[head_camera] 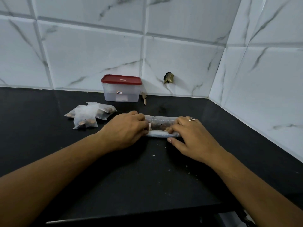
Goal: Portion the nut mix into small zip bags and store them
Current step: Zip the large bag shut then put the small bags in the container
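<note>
Head view: both hands are working near the middle of the black countertop. Left hand is gripping the left end of the rolled nut-mix bag, fingers curled over it. Right hand is gripping the right end, thumb lying along the near side. Filled small zip bags are lying in an overlapping pile left of the roll. Red-lidded container is standing closed at the back edge, wooden spoon just beside it.
</note>
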The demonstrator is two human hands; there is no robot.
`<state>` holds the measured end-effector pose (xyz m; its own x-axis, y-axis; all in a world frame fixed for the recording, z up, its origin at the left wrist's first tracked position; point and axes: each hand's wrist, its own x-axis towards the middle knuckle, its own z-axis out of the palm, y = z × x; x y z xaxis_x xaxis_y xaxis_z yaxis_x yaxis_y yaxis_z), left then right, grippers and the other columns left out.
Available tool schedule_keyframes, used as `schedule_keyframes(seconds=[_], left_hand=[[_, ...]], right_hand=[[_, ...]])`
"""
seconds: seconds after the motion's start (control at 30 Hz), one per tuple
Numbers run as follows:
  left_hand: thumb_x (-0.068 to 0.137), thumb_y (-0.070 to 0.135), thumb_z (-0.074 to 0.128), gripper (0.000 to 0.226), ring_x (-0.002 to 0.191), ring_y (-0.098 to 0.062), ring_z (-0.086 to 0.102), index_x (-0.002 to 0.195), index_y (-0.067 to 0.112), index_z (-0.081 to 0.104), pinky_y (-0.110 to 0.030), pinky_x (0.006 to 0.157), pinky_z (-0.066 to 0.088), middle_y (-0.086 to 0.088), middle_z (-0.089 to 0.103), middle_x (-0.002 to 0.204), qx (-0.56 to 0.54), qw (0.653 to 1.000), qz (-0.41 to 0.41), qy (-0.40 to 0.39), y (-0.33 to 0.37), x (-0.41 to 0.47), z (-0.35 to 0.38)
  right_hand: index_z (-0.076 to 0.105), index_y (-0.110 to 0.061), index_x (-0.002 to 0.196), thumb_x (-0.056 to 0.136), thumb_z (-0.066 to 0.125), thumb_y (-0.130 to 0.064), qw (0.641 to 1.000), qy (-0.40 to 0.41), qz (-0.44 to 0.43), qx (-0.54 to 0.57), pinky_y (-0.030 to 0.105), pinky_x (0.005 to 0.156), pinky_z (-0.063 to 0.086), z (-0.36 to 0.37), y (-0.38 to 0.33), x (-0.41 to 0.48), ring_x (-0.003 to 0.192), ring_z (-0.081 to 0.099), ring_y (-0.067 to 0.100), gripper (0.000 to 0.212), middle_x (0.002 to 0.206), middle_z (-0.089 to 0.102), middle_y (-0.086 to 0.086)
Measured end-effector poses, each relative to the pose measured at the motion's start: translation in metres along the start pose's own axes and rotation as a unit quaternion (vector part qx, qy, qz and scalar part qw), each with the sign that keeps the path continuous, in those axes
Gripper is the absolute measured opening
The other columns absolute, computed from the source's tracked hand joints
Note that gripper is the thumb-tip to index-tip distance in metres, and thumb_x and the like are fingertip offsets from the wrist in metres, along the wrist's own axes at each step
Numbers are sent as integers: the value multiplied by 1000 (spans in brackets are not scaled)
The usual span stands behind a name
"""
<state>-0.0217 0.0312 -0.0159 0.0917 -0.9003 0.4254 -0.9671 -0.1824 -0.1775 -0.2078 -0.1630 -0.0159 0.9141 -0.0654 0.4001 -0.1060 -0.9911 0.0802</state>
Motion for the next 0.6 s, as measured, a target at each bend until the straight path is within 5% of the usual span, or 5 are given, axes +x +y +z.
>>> schedule_keyframes(seconds=[0.23, 0.43, 0.6], left_hand=[[102, 47, 51, 34, 113, -17, 61, 128, 28, 64, -39, 92, 54, 3, 65, 125, 21, 1000, 3, 1, -3, -2, -3], [103, 37, 47, 25, 94, -19, 61, 108, 23, 66, -39, 79, 50, 4, 65, 103, -53, 993, -69, 74, -3, 3, -11], [104, 29, 52, 17, 88, -21, 62, 105, 21, 67, -35, 70, 46, 8, 63, 92, -107, 977, -120, 137, -15, 18, -35]], right_hand=[[68, -31, 111, 99, 59, -33, 999, 17, 0, -37, 41, 93, 48, 2, 1, 4, 104, 61, 19, 15, 107, 67, -9], [67, -24, 99, 100, 56, -22, 993, 103, 41, 30, 40, 81, 48, -1, 8, 15, 87, 62, 23, 11, 93, 68, -5], [71, -18, 103, 102, 58, -19, 982, 126, 58, 125, 34, 80, 47, -25, 8, 41, 92, 64, 17, 14, 99, 70, -5]])
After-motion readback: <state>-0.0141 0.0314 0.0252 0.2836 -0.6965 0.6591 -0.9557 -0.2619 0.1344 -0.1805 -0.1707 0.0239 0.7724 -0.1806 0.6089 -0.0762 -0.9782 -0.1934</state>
